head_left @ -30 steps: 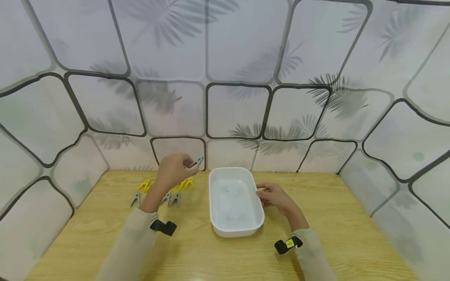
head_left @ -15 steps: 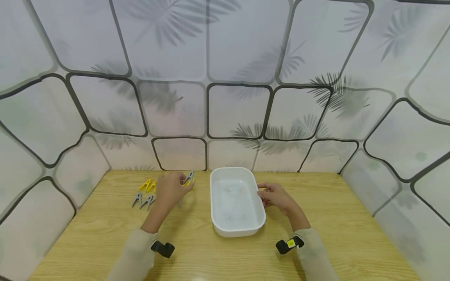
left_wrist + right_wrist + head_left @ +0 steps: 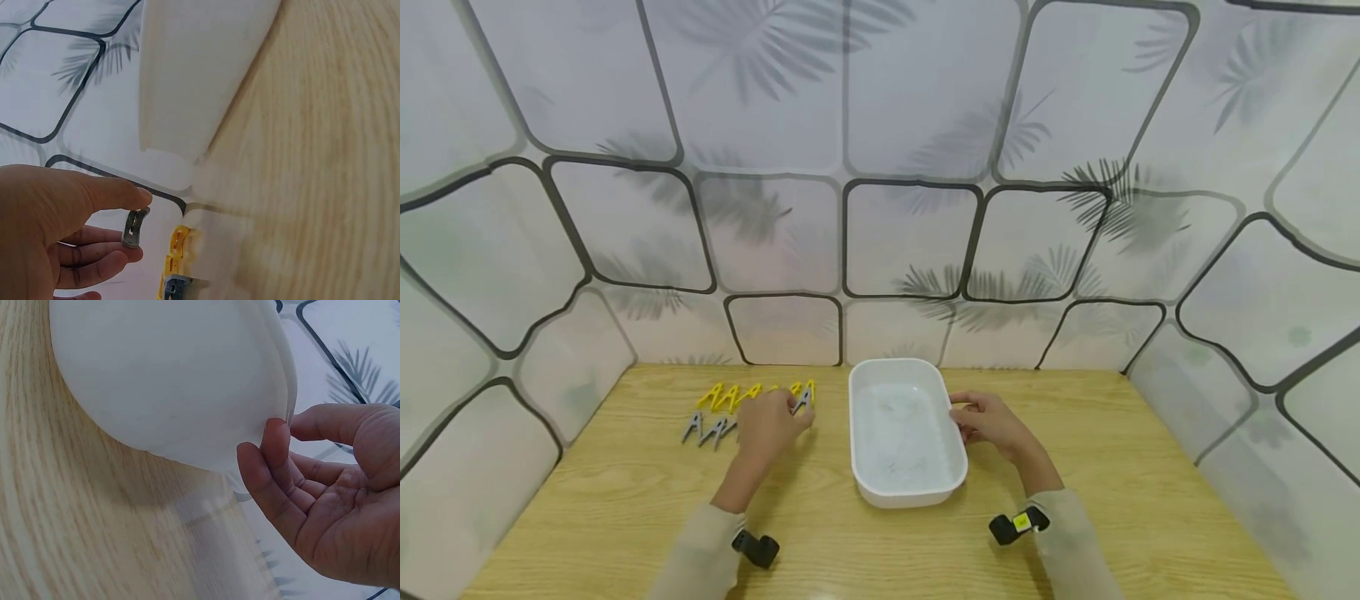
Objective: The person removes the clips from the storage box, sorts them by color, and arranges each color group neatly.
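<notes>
My left hand pinches a grey clothespin between thumb and fingers, low over the table's left side. In the left wrist view the grey clothespin sits at the fingertips. Behind that hand runs a row of yellow clothespins, partly covered by it. Grey clothespins lie in a nearer row to its left; the hand hides part of this row too. A white rectangular tub stands at the centre. My right hand holds its right rim, thumb on the edge and fingers against the outer wall.
The wooden table ends at a patterned backdrop behind and on both sides. In the left wrist view, another grey clothespin and yellow clothespins lie beyond the hand. Each wrist wears a small black camera.
My left hand has come down and slightly left with the grey clothespin, from above the rows to near the table. The right hand and the tub look still.
</notes>
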Demonstrator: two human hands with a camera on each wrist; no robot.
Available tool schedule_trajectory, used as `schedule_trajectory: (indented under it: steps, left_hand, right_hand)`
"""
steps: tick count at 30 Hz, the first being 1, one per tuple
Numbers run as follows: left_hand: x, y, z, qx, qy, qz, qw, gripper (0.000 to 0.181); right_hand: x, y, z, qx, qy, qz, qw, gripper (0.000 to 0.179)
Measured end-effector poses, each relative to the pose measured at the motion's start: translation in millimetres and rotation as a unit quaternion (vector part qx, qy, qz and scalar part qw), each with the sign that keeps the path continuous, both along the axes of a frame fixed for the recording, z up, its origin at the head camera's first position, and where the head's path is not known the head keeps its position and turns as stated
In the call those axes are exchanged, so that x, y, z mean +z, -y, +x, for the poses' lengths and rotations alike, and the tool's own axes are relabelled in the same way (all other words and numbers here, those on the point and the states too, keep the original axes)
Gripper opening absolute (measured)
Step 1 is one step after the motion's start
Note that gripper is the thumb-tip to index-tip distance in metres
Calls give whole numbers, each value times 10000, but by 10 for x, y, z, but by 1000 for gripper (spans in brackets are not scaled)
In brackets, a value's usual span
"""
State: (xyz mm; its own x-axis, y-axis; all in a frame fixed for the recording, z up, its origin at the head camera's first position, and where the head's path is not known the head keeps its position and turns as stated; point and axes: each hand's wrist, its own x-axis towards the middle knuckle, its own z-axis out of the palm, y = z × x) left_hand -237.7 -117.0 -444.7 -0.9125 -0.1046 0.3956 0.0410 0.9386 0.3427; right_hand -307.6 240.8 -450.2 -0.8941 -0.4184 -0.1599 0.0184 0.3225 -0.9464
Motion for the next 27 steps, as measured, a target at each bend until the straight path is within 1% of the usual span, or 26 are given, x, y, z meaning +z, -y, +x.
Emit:
schedule_trajectory:
  steps: [4,6,12,16,19,21,27]
  left_hand:
    - [-61,-8,6,26,42,44,10000,64]
    - [-89,-23,-3,71,114,34,9999,63]
    - [-125,-73,-31,255,274,16,9993,62]
    - [-151,-85,-48,316,353,-79,9988,55]
    - [-168,-89,-48,355,350,-127,9987,44]
    - [-177,-88,-40,378,291,-111,9988,40]
    - [-190,-85,-11,433,181,-115,9988,39]
  right_hand:
    - [-15,4,4,-1,17,31,10000,44]
    - [-15,6,5,-13,23,41,10000,44]
    - [-7,-3,5,-18,46,39,10000,45]
    - [3,-11,8,-13,27,72,10000,45]
    - [11,-12,10,-18,23,108,9999,45]
    - [15,-10,10,5,32,120,9999,46]
    - [26,8,10,64,52,62,9999,46]
